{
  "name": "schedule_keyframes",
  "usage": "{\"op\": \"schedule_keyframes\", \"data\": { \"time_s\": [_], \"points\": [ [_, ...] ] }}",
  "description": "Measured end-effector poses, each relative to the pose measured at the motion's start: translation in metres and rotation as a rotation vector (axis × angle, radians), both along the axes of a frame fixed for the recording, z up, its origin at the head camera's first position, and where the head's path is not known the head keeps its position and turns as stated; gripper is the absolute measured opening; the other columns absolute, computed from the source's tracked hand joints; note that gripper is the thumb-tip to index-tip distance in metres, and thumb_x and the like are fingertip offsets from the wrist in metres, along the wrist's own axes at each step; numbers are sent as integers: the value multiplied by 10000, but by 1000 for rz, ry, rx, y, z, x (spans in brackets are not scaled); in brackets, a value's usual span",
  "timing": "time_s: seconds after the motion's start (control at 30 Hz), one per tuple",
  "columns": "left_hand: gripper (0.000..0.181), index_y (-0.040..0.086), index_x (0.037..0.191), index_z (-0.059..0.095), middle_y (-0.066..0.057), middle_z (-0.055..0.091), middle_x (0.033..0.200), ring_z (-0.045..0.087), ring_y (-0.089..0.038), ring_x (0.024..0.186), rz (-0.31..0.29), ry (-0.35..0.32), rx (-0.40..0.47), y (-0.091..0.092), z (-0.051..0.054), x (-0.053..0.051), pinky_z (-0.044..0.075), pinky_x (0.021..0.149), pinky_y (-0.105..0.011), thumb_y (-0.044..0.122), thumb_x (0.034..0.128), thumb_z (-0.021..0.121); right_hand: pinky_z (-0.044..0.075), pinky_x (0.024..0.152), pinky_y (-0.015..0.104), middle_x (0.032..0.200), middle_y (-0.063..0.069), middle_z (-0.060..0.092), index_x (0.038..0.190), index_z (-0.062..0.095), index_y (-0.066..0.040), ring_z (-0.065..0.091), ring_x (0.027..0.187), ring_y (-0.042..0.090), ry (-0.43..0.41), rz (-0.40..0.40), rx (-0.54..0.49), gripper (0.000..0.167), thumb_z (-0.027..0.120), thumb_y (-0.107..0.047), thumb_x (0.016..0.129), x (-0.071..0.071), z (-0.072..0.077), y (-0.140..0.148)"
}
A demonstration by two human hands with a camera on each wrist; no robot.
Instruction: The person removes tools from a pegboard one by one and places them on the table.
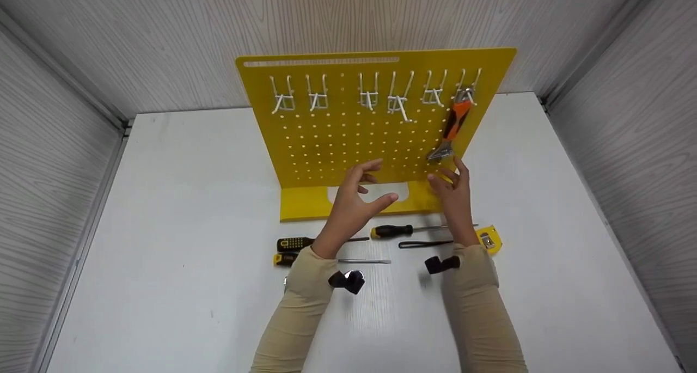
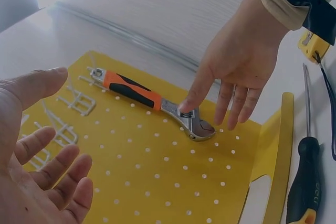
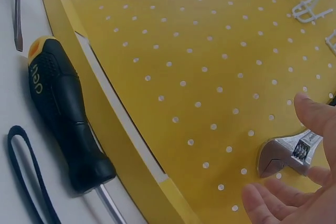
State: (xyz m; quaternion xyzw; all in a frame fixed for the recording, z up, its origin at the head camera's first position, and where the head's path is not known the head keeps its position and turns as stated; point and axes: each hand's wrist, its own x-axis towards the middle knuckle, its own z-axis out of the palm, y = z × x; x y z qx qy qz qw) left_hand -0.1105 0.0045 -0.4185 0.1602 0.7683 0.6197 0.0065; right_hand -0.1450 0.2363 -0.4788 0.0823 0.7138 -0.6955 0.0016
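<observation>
An adjustable wrench (image 1: 456, 120) with an orange and black handle hangs head-down from a wire hook at the right end of the yellow pegboard (image 1: 348, 144). My right hand (image 1: 457, 201) is just below the wrench's metal head, fingers spread and holding nothing. In the right wrist view, the wrench head (image 3: 286, 156) shows between the thumb and fingers; contact cannot be told. My left hand (image 1: 354, 201) hovers in front of the board's lower middle, thumb and fingers apart with nothing between them. Both hands appear in the left wrist view, the left hand (image 2: 42, 171) at its edge.
Several white wire hooks (image 1: 317, 98) line the board's upper part. Before its base lie a black-and-yellow screwdriver (image 1: 392, 231), two more screwdrivers (image 1: 294, 244) partly under the left arm, and a yellow tape measure (image 1: 490, 239) with a black strap (image 1: 419, 244). Walls enclose the white table (image 1: 179, 199).
</observation>
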Motion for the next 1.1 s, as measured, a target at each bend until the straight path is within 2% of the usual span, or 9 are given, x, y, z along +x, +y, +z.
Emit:
{"op": "schedule_keyframes", "data": {
  "time_s": [0.17,0.33,0.53,0.8,1.0,1.1],
  "points": [
    [620,142,1395,460,-53,511,1347,520,-201,1135,8,32,27,10,0,-5,418,930,-353,260,852,735,390,1100,381,1509,148,330,1546,93,-231,425,1342,262,-4,-5,-9,834,646,-261,922,2,16,-6],
    [603,164,1388,466,-37,525,1331,531,-178,1117,12,21,49,19,2,-10,423,922,-349,275,858,730,402,1088,415,1469,146,363,1532,98,-241,470,1297,273,20,-37,-40,841,663,-238,909,-7,7,-4],
    [606,177,1391,469,-24,526,1324,526,-174,1118,-1,-3,46,27,3,-17,422,908,-349,297,857,728,408,1080,405,1457,115,377,1519,98,-303,475,1290,244,39,-70,-21,866,687,-322,884,-16,-5,-1],
    [604,179,1397,462,-40,522,1335,522,-176,1114,-9,-27,57,31,6,-26,430,926,-383,294,864,723,442,1015,362,1450,148,366,1515,118,-248,459,1289,254,57,-90,23,830,675,-280,901,-23,-9,-4],
    [582,167,1390,468,-83,526,1332,526,-194,1117,-22,-20,64,37,9,-31,429,920,-353,267,872,714,453,980,338,1412,153,395,1489,153,-190,465,1277,241,70,-113,59,781,670,-260,908,-27,-9,-7],
    [569,157,1378,480,-54,545,1304,531,-205,1113,-23,-14,55,39,11,-34,432,903,-328,265,872,715,465,945,301,1388,162,413,1480,160,-172,481,1251,239,86,-131,65,774,672,-257,907,-29,-9,-9]
  ]
}}
